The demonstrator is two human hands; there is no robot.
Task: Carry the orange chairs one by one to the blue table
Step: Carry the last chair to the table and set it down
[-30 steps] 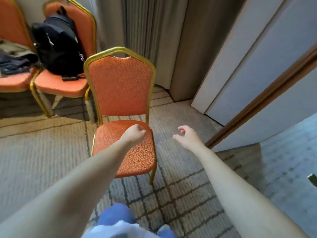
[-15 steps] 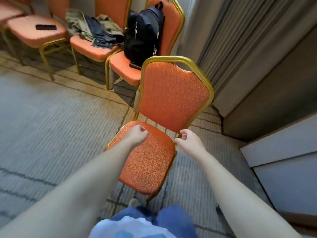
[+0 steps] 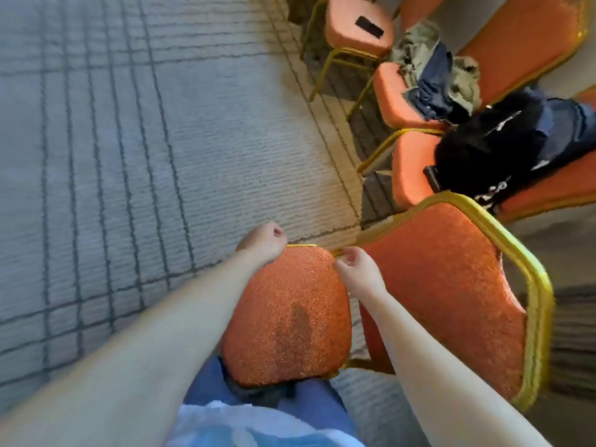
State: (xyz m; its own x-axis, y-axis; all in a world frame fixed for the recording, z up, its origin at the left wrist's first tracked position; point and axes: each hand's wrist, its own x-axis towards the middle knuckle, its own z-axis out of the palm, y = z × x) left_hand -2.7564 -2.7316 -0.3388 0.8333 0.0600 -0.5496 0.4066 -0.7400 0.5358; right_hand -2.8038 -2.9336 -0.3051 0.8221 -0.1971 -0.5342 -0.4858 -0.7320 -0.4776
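Observation:
An orange chair with a gold frame stands right in front of me, its seat [image 3: 287, 321] against my legs and its backrest [image 3: 451, 285] leaning off to the right. My left hand [image 3: 263, 243] is a closed fist at the seat's far left edge, by the gold rim, with nothing visibly in it. My right hand [image 3: 358, 271] hovers over the seat's far right corner near the gap below the backrest. Its fingers are loosely curled and apart, holding nothing. The blue table is not in view.
A row of other orange chairs runs along the upper right. One carries a black backpack [image 3: 503, 150], one a pile of clothes [image 3: 435, 69], one a small black object [image 3: 369, 25]. Grey lined carpet [image 3: 129, 156] spreads to the left.
My view has swung left and down, so the chair now lies closer and turned with its back to the right. My left fist has shifted from the seat's top to its edge. My right hand has come over the seat.

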